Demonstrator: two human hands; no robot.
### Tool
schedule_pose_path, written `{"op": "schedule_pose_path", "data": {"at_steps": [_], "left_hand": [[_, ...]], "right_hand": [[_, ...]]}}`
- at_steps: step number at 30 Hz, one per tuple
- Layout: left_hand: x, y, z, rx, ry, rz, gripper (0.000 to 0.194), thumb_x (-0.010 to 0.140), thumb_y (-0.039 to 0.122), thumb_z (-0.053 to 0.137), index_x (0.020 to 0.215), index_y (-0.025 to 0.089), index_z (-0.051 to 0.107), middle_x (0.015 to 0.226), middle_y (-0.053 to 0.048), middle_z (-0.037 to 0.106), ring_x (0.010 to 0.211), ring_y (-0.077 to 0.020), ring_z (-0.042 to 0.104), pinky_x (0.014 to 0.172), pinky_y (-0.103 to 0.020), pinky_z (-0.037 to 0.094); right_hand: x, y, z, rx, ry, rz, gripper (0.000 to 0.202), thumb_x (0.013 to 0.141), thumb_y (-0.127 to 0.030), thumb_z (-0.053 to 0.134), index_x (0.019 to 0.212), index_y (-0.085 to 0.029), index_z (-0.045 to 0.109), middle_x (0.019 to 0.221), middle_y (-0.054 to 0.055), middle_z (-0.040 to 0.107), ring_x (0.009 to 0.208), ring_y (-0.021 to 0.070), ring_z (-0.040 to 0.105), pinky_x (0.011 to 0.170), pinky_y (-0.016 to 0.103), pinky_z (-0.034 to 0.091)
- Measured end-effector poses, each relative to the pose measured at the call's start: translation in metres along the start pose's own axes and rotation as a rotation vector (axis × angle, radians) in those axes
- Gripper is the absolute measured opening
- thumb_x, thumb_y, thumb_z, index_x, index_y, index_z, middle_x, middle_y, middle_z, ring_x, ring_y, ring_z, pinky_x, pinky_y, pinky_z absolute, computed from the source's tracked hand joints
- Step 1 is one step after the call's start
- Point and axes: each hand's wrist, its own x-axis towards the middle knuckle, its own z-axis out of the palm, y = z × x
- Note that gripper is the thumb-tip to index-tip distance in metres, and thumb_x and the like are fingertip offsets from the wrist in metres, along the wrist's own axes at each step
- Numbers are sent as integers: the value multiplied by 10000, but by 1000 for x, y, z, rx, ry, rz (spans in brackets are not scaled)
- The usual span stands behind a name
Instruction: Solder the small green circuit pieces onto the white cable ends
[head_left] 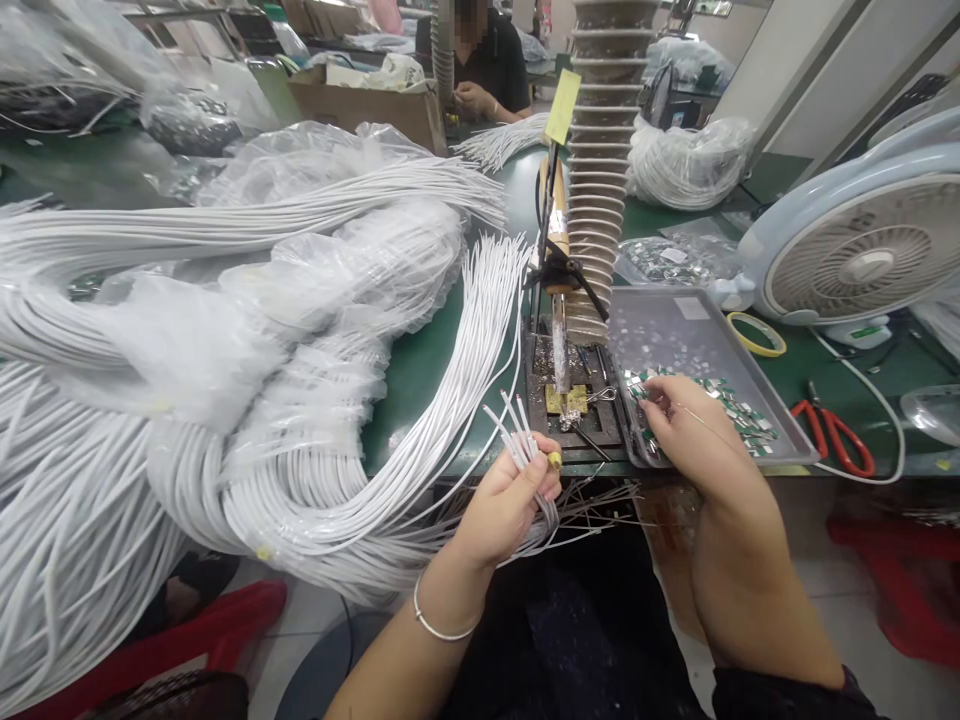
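Observation:
Several white cables [512, 430] are gathered in my left hand [511, 492], their stripped tips pointing up and away from me. A yellow bit [554, 460] shows at its fingertips. Over the left side of a grey tray [697, 335], my right hand [701, 432] pinches a small green circuit board with a metal connector [637, 388]; the fingers partly hide it. More such boards [742, 415] lie heaped in the tray beside this hand. Between both hands a soldering iron [559, 345] is fixed tip-down over a metal stand [592, 432], with solder around its tip.
Large bundles of white cable [292, 490] cover the left side. A ribbed exhaust hose [609, 150] hangs behind the iron. Rightward are a fan [870, 250], yellow tape roll [756, 335] and red-handled cutters [836, 435]. A person [487, 70] sits across the table.

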Motion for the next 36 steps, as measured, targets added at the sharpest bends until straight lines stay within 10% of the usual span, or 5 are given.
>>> {"op": "schedule_pose_path", "data": {"at_steps": [10, 20, 30, 36], "left_hand": [[-1, -2, 1, 33, 62, 13, 258, 729, 351, 710, 831, 149, 585, 652, 35, 468, 507, -56, 388, 541, -259, 300], [-1, -2, 10, 80, 125, 29, 272, 756, 346, 671, 850, 155, 501, 458, 106, 362, 419, -37, 281, 468, -210, 207], [2, -5, 11, 114, 175, 63, 279, 725, 361, 695, 791, 152, 522, 540, 88, 390, 403, -17, 284, 427, -196, 196], [1, -3, 14, 197, 174, 129, 214, 758, 303, 644, 692, 137, 525, 947, -10, 542, 399, 35, 308, 402, -201, 208]], "right_hand": [[0, -4, 3, -130, -40, 22, 225, 762, -150, 450, 887, -184, 635, 813, 71, 641, 663, 184, 551, 563, 291, 367], [-20, -21, -4, 222, 214, -179, 129, 862, -167, 421, 901, -206, 537, 835, 55, 557, 808, 190, 553, 725, 337, 438], [-40, -61, 7, 541, 94, -285, 127, 873, -150, 460, 914, -212, 564, 812, 32, 603, 743, 156, 581, 661, 296, 479], [-38, -66, 19, 616, 67, -247, 101, 864, -164, 484, 876, -203, 576, 785, 22, 608, 712, 136, 586, 637, 263, 487]]}}
